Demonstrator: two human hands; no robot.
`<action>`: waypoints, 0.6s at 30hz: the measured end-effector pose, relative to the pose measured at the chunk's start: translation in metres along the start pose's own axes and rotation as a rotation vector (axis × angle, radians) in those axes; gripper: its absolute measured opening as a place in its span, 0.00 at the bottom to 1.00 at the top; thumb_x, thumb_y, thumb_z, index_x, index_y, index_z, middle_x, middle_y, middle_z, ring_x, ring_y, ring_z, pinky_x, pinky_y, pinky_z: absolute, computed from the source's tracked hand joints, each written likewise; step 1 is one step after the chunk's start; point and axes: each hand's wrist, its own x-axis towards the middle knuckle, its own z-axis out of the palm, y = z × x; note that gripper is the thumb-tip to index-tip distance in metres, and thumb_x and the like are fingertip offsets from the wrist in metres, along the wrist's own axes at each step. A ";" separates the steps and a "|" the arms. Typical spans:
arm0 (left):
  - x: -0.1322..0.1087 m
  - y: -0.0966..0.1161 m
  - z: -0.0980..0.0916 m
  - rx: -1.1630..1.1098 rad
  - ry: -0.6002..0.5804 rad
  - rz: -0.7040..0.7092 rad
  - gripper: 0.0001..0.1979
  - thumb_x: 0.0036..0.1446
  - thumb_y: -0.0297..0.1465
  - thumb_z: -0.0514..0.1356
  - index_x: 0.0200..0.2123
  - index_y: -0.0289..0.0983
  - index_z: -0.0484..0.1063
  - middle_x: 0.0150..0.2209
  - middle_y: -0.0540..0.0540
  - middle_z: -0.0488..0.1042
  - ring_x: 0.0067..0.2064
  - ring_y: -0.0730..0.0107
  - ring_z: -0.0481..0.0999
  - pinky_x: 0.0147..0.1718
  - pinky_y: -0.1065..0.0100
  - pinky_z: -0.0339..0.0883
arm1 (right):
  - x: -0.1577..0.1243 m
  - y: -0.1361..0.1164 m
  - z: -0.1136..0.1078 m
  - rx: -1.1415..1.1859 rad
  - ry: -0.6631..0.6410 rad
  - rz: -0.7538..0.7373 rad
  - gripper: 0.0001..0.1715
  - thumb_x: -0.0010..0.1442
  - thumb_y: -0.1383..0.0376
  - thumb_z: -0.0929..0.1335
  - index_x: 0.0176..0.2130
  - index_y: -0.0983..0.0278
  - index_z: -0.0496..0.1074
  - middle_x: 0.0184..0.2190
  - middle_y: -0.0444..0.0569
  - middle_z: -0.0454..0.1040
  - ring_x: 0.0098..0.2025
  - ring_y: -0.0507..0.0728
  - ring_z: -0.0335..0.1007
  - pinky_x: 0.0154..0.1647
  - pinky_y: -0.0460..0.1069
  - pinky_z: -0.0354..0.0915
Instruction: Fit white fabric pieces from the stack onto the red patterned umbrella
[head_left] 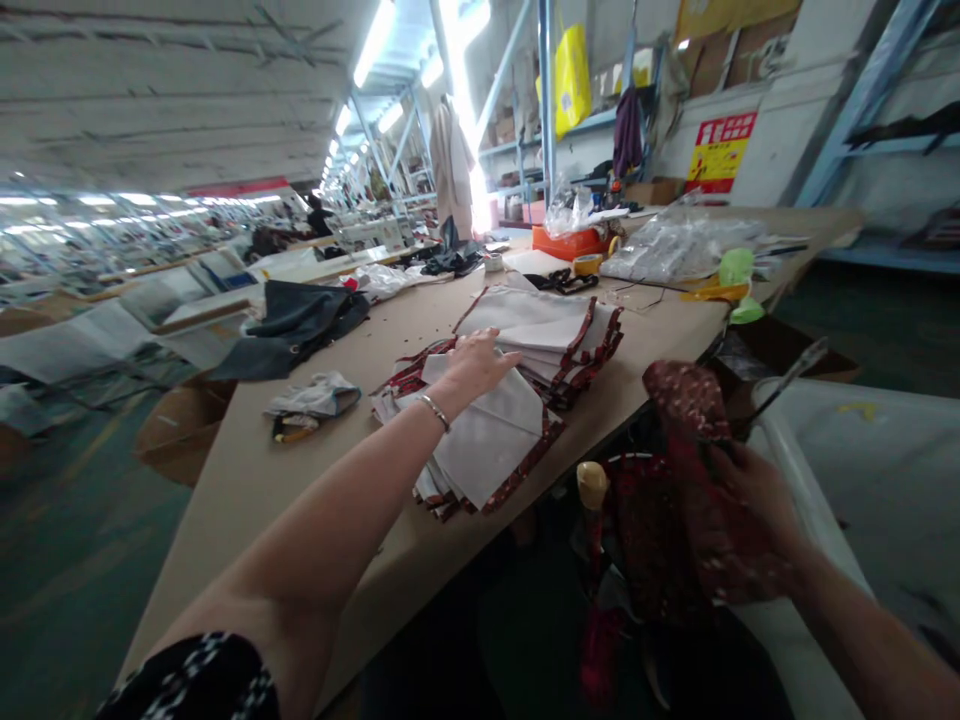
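Note:
My left hand (474,364) reaches out over the long brown table (247,480) and lies on a stack of cut fabric pieces (495,440), white side up with dark red patterned edges; its fingers curl at the top sheet's far edge. A second, similar stack (547,325) lies just beyond. My right hand (757,490) is below the table's near edge, closed on a dark red patterned fabric piece (686,410), with thin scissors (787,380) sticking up from it. More red fabric (645,540) hangs under that hand.
A dark garment (296,320) and a small glove-like bundle (311,400) lie to the left on the table. An orange tray (570,242), tape roll (586,264), plastic bags (667,250) and a green object (736,268) sit at the far end. A white bin (870,480) stands at right.

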 end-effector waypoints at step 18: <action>-0.152 -0.087 -0.016 -0.449 0.099 0.207 0.25 0.50 0.24 0.57 0.54 0.37 0.68 0.34 0.48 0.76 0.45 0.66 0.75 0.50 0.60 0.68 | -0.106 0.042 0.053 0.007 -0.125 -0.036 0.24 0.56 0.50 0.63 0.45 0.62 0.73 0.42 0.51 0.79 0.46 0.60 0.75 0.50 0.54 0.70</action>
